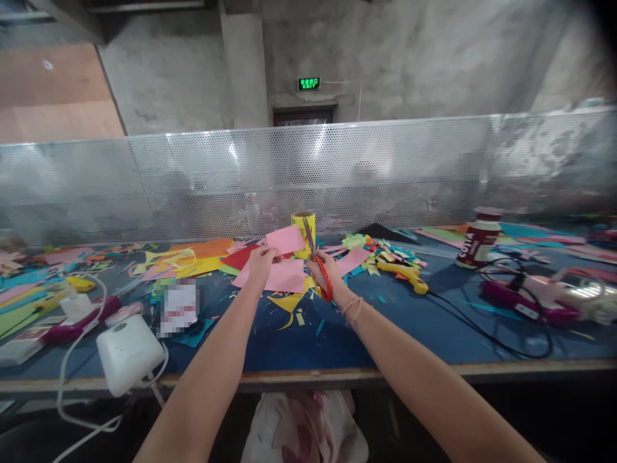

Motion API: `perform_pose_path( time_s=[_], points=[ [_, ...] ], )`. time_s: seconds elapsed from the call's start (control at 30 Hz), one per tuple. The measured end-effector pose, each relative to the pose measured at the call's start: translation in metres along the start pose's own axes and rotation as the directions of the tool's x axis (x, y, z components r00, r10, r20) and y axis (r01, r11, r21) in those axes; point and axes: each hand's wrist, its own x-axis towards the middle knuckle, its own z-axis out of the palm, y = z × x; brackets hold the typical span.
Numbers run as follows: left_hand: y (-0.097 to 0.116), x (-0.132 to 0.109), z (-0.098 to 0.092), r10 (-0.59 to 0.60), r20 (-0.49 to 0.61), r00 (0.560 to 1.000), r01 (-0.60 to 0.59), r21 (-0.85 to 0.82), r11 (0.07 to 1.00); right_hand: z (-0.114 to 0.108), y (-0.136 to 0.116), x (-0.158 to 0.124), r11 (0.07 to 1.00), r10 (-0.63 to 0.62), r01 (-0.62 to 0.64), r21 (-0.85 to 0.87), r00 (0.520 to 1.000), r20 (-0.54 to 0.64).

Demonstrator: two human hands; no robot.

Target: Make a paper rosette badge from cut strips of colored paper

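Note:
My left hand (pixel 261 260) is closed on a pink sheet of paper (pixel 285 240), held up above the blue table (pixel 308 341). My right hand (pixel 328 270) grips red-handled scissors (pixel 318 267), whose blades point up and meet the sheet's right edge. Another pink sheet (pixel 284 276) lies flat just below the hands. A yellow tape roll (pixel 303 231) stands right behind the held paper.
Coloured paper scraps (pixel 193 257) litter the table. A white power adapter (pixel 129 354) with cable lies front left. Glue guns lie at the left (pixel 72 325), middle (pixel 405 273) and right (pixel 525 299). A Costa cup (pixel 478 241) stands far right. A perforated metal screen (pixel 308 173) backs the table.

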Motion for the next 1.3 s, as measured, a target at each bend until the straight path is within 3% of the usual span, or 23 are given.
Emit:
perform_pose_path(
  time_s=[0.17, 0.4, 0.67, 1.1, 1.3],
  points=[
    [0.003, 0.002, 0.001, 0.035, -0.058, 0.998, -0.042, -0.121, 0.992, 0.001, 0.000, 0.000, 0.994, -0.068, 0.068, -0.088, 0.998, 0.006],
    [0.012, 0.003, -0.004, -0.014, -0.194, 0.981, -0.057, -0.359, 0.932, 0.008, 0.004, -0.006, 0.955, -0.178, 0.196, -0.223, 0.979, 0.098],
    [0.015, -0.006, 0.006, 0.055, -0.070, 0.996, -0.069, -0.224, 0.972, 0.019, -0.009, -0.018, 0.974, -0.077, 0.108, -0.198, 0.985, 0.157],
    [0.007, -0.004, 0.005, 0.100, 0.028, 0.995, -0.097, -0.099, 0.990, 0.025, -0.002, -0.017, 0.991, -0.087, 0.096, -0.091, 0.991, 0.102],
    [0.008, -0.005, 0.005, 0.138, 0.064, 0.988, -0.133, -0.078, 0.988, 0.028, -0.002, -0.020, 0.983, -0.172, 0.177, -0.039, 0.980, 0.098]
  ],
)
